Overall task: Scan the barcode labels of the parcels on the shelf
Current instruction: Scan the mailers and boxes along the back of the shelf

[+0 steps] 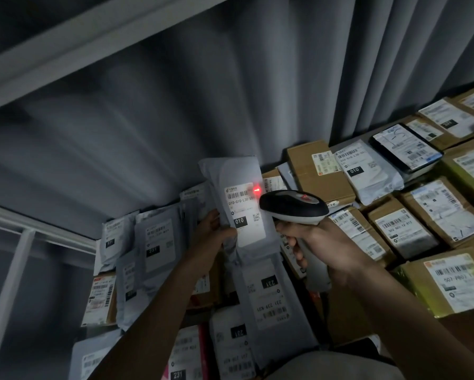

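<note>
Both hands grip: left fingers (224, 233) pinch the grey parcel (241, 193), right fingers (293, 242) apparently wrap the scanner (293, 207).

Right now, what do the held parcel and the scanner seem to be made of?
Parcel: probably thin grey plastic film, matte; it creases and sags in the left hand.
Scanner: likely hard plastic, glossy black top over white body, reflecting light, gripped by the right hand.

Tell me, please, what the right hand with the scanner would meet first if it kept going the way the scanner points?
Most likely the label of the grey mailer held up by the left hand; the scanner in the right hand casts its red spot there, though depth is unclear.
</note>
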